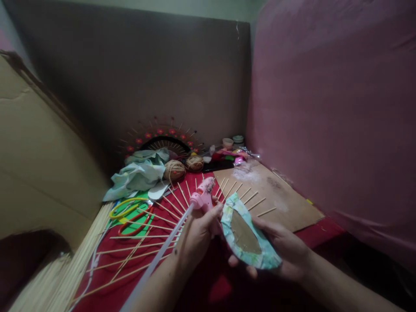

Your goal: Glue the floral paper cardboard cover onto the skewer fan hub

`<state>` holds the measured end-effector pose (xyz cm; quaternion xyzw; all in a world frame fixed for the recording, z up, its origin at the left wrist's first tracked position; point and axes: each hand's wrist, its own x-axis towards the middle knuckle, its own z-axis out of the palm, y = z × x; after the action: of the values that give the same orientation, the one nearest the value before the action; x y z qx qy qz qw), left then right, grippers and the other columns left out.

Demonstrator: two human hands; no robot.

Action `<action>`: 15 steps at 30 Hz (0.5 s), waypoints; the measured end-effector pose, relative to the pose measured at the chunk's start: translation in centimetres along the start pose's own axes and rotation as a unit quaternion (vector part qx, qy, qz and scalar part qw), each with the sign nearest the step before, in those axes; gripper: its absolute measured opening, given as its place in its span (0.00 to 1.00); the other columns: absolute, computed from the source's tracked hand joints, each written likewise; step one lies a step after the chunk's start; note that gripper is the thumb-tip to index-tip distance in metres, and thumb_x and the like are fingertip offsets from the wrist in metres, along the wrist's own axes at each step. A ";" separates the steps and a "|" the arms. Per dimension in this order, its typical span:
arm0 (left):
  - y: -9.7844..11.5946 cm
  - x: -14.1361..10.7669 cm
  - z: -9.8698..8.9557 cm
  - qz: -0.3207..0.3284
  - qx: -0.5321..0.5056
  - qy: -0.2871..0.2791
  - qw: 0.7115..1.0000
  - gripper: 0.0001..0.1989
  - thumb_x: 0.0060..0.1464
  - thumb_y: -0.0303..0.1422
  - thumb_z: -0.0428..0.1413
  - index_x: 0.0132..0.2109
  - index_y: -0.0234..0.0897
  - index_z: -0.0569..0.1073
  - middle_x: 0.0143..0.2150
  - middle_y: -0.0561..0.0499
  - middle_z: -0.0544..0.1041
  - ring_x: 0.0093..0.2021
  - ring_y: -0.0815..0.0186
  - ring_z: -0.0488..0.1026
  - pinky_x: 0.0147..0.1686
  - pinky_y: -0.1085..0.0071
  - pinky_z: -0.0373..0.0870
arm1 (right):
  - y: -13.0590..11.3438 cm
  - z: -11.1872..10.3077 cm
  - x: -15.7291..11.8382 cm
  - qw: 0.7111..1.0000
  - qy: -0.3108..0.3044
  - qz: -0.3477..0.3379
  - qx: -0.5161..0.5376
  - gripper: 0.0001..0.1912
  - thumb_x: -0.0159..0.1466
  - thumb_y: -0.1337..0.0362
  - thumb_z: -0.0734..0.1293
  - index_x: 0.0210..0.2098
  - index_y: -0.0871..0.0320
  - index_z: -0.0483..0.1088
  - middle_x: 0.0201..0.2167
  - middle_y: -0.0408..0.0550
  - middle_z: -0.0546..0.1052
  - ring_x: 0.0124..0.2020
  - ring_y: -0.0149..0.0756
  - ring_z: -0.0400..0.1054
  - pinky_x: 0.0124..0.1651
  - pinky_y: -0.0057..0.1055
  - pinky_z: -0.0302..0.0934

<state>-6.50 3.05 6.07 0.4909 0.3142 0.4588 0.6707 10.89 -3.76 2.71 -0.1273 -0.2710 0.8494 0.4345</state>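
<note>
My left hand [198, 236] is wrapped round the handle of a pink hot glue gun [205, 193], with a long translucent glue stick [162, 251] sticking out of its back toward me. In my right hand [289, 249] is a leaf-shaped cardboard piece [245, 236], tilted, with pale blue-green fabric folded over its edge and bare brown card in the middle. The glue gun is close beside the piece's left edge; whether they touch I cannot tell. Behind both hands, thin wooden sticks [165, 212] fan out over the red cloth [175, 188].
Scissors [136, 219] with yellow and red handles lie on green sheet at the left, beside crumpled fabric [139, 173]. Twine balls [174, 170], a cardboard sheet [279, 195] and small tubs [228, 143] are farther back. Bundled sticks [87, 242] line the left edge. Walls enclose the back and right.
</note>
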 end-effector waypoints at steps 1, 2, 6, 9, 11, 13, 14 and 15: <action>0.1 0.0 -0.1 -0.001 0.015 0.009 1.000 0.12 0.52 0.38 0.63 0.38 0.33 0.76 0.30 0.50 0.75 0.31 0.66 0.73 0.31 0.71 0.71 | -0.3 0.1 -0.1 1.000 0.001 -0.013 -0.005 0.25 0.73 0.55 0.52 0.57 0.65 0.66 0.46 0.59 0.79 0.46 0.50 0.77 0.35 0.33 0.72; 0.2 0.0 -0.3 -0.001 0.027 0.020 0.999 0.12 0.52 0.39 0.63 0.37 0.33 0.76 0.29 0.50 0.75 0.29 0.66 0.72 0.29 0.72 0.69 | -0.8 0.2 -0.2 1.000 0.005 -0.028 -0.009 0.26 0.74 0.55 0.49 0.56 0.65 0.67 0.46 0.58 0.79 0.46 0.49 0.77 0.37 0.34 0.71; 0.5 -0.1 -0.7 0.007 0.037 0.037 0.999 0.15 0.53 0.43 0.62 0.35 0.34 0.76 0.22 0.54 0.71 0.22 0.70 0.66 0.22 0.75 0.62 | -3.5 0.5 -0.1 0.998 0.037 -0.050 -0.028 0.34 0.74 0.51 0.40 0.54 0.65 0.68 0.42 0.58 0.80 0.44 0.48 0.77 0.45 0.44 0.69; 0.6 -0.5 -0.8 0.014 0.043 0.017 0.999 0.15 0.52 0.43 0.62 0.37 0.34 0.76 0.19 0.55 0.68 0.21 0.71 0.63 0.21 0.74 0.59 | -5.8 0.2 0.8 0.991 0.084 -0.097 -0.041 0.35 0.74 0.52 0.39 0.53 0.66 0.68 0.39 0.59 0.80 0.39 0.44 0.77 0.47 0.44 0.68; 0.7 -0.9 -0.7 0.028 0.061 -0.013 0.998 0.15 0.52 0.43 0.62 0.37 0.35 0.76 0.18 0.56 0.66 0.19 0.71 0.60 0.20 0.74 0.57 | -7.1 -0.2 1.8 0.985 0.105 -0.126 -0.048 0.32 0.74 0.54 0.41 0.52 0.66 0.68 0.38 0.59 0.80 0.37 0.43 0.76 0.48 0.45 0.67; 0.7 -1.3 -0.4 0.039 0.102 -0.038 0.993 0.14 0.52 0.44 0.62 0.36 0.35 0.76 0.17 0.56 0.64 0.18 0.72 0.59 0.19 0.75 0.55 | -8.2 -0.7 3.0 0.982 0.109 -0.145 -0.055 0.29 0.74 0.55 0.44 0.51 0.65 0.69 0.38 0.59 0.80 0.36 0.42 0.76 0.48 0.46 0.67; 0.7 -1.5 -0.2 0.036 0.118 -0.044 0.991 0.15 0.51 0.44 0.63 0.35 0.35 0.77 0.17 0.56 0.64 0.18 0.72 0.58 0.18 0.75 0.54 | -8.7 -0.8 3.6 0.980 0.108 -0.153 -0.059 0.27 0.73 0.56 0.46 0.50 0.64 0.69 0.38 0.58 0.80 0.36 0.42 0.75 0.48 0.46 0.67; 0.5 -1.6 0.0 0.026 0.134 -0.043 0.990 0.15 0.50 0.44 0.64 0.34 0.35 0.77 0.17 0.55 0.65 0.17 0.73 0.57 0.17 0.76 0.53 | -9.1 -0.9 4.2 0.979 0.110 -0.160 -0.067 0.25 0.73 0.56 0.48 0.48 0.63 0.70 0.37 0.57 0.80 0.35 0.41 0.75 0.47 0.45 0.68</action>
<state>-7.29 1.65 6.53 0.6034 0.3308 0.4085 0.5997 14.91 4.25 7.24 -0.2036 -0.2951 0.7293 0.5827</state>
